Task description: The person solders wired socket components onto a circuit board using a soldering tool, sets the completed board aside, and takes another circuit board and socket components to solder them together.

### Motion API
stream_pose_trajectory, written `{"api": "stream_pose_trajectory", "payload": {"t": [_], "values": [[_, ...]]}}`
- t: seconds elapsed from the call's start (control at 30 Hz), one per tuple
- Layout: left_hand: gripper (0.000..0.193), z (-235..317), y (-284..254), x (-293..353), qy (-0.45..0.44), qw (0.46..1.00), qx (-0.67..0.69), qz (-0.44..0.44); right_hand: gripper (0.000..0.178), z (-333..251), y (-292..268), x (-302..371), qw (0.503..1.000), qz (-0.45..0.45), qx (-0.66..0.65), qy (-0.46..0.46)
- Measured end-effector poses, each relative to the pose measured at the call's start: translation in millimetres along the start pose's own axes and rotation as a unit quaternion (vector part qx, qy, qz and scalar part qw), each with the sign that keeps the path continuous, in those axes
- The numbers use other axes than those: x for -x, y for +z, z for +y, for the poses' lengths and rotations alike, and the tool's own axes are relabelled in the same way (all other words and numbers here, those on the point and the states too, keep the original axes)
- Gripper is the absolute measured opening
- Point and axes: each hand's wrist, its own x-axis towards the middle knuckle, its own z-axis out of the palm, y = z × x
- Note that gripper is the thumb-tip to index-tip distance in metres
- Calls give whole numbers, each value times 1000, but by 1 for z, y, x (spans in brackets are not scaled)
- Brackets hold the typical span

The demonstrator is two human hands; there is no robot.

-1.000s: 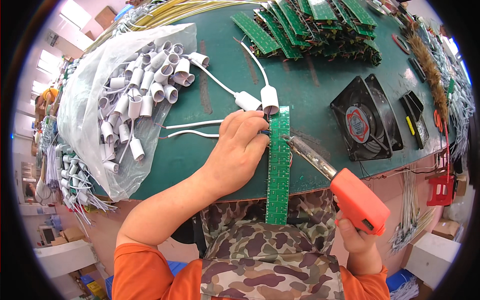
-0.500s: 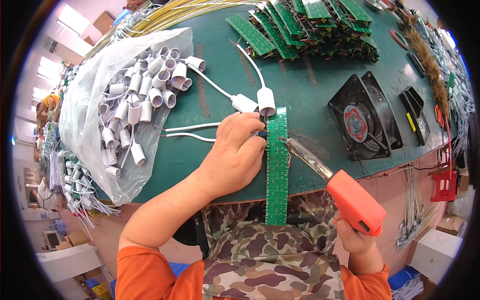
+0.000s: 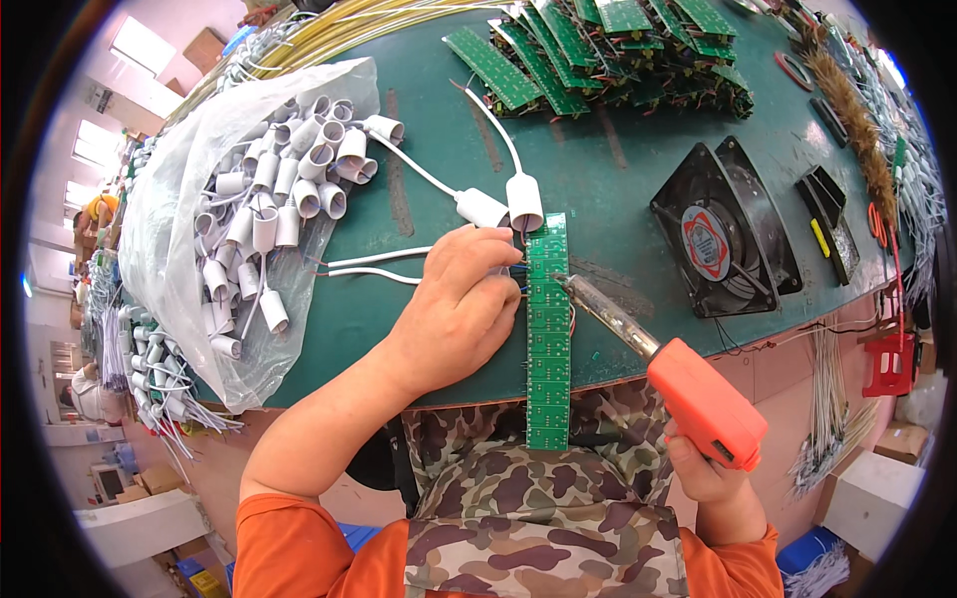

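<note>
A long, narrow green circuit board [image 3: 548, 349] lies across the table's front edge, its near end over my camouflage apron. My left hand [image 3: 459, 304] is closed at the board's left edge, pinching a white cable [image 3: 384, 272] whose thin wire ends reach the board; the fingers partly hide the grip. My right hand [image 3: 708, 468] is wrapped round the red-orange handle of a soldering iron [image 3: 698, 394]. The iron's tip touches or hovers just over the board's upper part. Two white cylindrical sockets with cables, one upright socket [image 3: 524, 201] and one tilted socket [image 3: 482, 207], sit beyond my left fingers.
A clear plastic bag [image 3: 169, 239] of white sockets [image 3: 264, 224] lies at the left. Green circuit boards [image 3: 598, 60] are stacked at the back. A black fan [image 3: 723, 234] and a small black holder [image 3: 829, 229] stand at the right. Yellowish cables [image 3: 369, 25] run along the far left edge.
My left hand has eased slightly left, and its fingertips sit a little farther from the board. The soldering iron keeps its place at the board. The whole view has shifted slightly.
</note>
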Motion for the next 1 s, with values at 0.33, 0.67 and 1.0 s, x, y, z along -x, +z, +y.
{"api": "stream_pose_trajectory", "payload": {"t": [0.33, 0.67, 1.0], "values": [[27, 3, 4, 0, 2, 999, -34, 6, 61, -3, 8, -20, 999, 0, 1, -49], [27, 1, 4, 0, 7, 1000, -30, 1, 59, -5, 10, -29, 997, -11, -51, -55], [27, 0, 4, 0, 12, 999, -40, -4, 63, -16, 6, -38, 998, -29, -20, -60]]}}
